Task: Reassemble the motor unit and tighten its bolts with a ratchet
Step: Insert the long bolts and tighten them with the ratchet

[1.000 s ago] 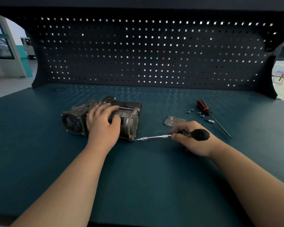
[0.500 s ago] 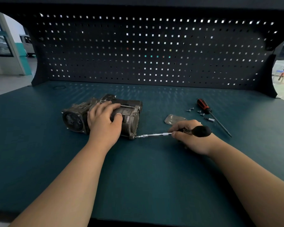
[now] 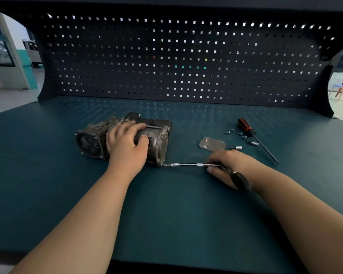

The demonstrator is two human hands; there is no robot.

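The left hand [image 3: 127, 147] clasps motor unit [image 3: 159, 139]; right hand [image 3: 233, 163] pinches ratchet [image 3: 186, 165], tip seemingly at unit's near corner.

I'm looking at a workshop. A dark pegboard [image 3: 186, 62] backs my teal counter [image 3: 166, 210]. A screwdriver [image 3: 253, 135] and loose screws [image 3: 229, 131] lie there.

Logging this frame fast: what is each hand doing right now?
Left hand: closed, gripping the motor unit.
Right hand: closed, holding the ratchet at the motor unit's end.
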